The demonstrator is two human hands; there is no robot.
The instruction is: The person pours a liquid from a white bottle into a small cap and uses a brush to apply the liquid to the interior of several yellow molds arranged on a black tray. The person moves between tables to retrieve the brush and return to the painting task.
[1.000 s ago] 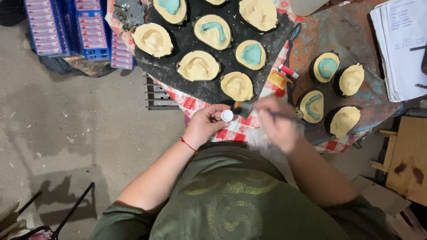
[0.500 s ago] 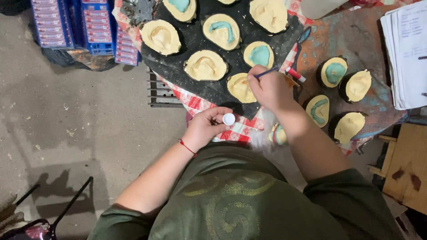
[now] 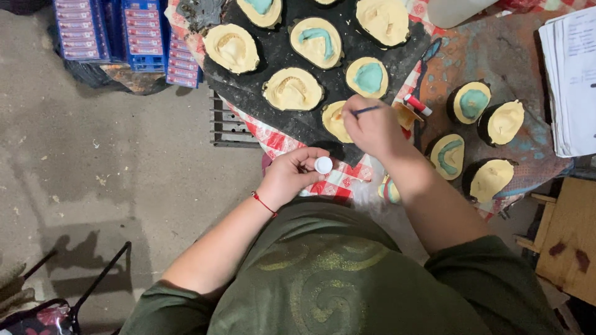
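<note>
My left hand holds a small white round bottle over the checked cloth at the table's near edge. My right hand grips a thin blue brush and has its tip on a yellow oval mould at the near edge of the black mat. Several more yellow moulds lie on that mat, some with teal filling. My right hand covers part of the mould it touches.
Right of the mat, several black cups with yellow and teal casts stand on a stained surface. A stack of papers lies far right. Blue boxes sit at the upper left, a metal grate beneath the table, a wooden board lower right.
My right hand has risen from beside the bottle to the mat, and the brush tip now rests on the near yellow mould. My left hand has stayed with the bottle.
</note>
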